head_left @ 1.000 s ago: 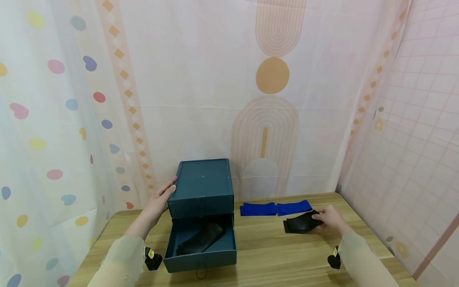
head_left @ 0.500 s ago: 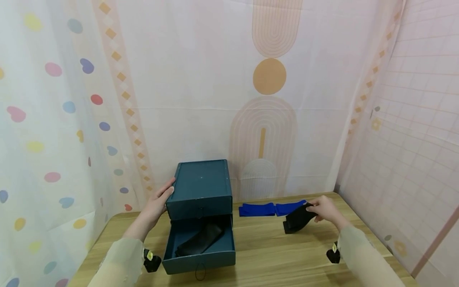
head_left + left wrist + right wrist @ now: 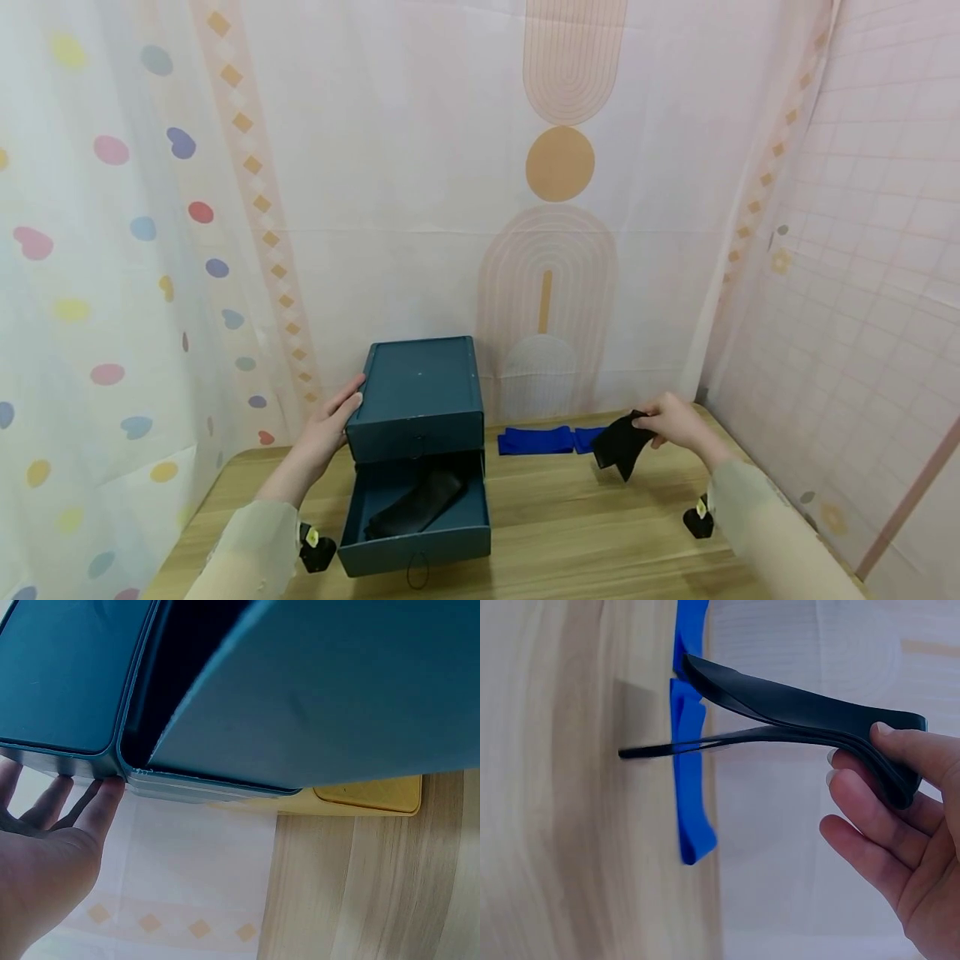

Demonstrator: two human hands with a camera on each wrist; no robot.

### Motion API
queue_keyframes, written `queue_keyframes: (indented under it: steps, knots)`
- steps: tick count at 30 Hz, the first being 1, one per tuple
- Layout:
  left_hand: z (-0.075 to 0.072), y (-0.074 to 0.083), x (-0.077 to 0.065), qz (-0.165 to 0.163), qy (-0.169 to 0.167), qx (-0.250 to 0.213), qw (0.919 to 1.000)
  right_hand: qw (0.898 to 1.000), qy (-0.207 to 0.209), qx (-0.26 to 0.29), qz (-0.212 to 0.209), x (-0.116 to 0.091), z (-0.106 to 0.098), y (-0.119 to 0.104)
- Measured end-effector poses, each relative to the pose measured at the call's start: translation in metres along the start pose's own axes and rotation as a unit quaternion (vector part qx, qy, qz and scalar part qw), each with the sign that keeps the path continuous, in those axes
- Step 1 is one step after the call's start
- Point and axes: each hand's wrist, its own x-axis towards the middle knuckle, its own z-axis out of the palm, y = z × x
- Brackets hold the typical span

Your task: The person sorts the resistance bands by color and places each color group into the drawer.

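My right hand (image 3: 675,423) pinches one end of a folded black resistance band (image 3: 618,443) between thumb and fingers. In the right wrist view the band (image 3: 802,705) hangs off the table, its loose ends spread apart. Against the left side of a dark teal drawer box (image 3: 423,379), my left hand (image 3: 330,425) rests with extended fingers; its fingertips (image 3: 111,786) touch the box's edge. The lower drawer (image 3: 450,546) is pulled out, and another black band (image 3: 423,504) lies inside it. Two folded blue bands, one on the left (image 3: 536,440) and one on the right (image 3: 587,439), lie behind the held band.
Under the teal box in the left wrist view, a yellow panel (image 3: 375,796) shows. A cord loop (image 3: 417,572) hangs from the drawer front. Patterned curtains (image 3: 405,283) stand behind and beside the wooden table (image 3: 555,533).
My right hand has lifted the black band from the table, moving up and slightly left; its ends now hang apart and it covers part of the right blue band. My left hand stays put.
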Motion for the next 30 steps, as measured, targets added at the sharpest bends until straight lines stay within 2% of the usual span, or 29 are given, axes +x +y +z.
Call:
queue_keyframes:
  steps: [14, 25, 30]
  knots:
    - [0.001, -0.001, -0.001, 0.006, 0.005, -0.009, 0.9999, 1.0, -0.011, 0.014, -0.02, 0.013, -0.002, -0.029]
    - [0.005, -0.003, 0.0, 0.012, 0.004, -0.007, 0.9999, 0.997, -0.027, -0.017, -0.077, 0.012, -0.005, -0.057]
    - [0.008, -0.002, 0.002, 0.017, 0.002, -0.007, 0.9998, 0.995, -0.043, -0.005, -0.091, 0.009, -0.01, -0.075]
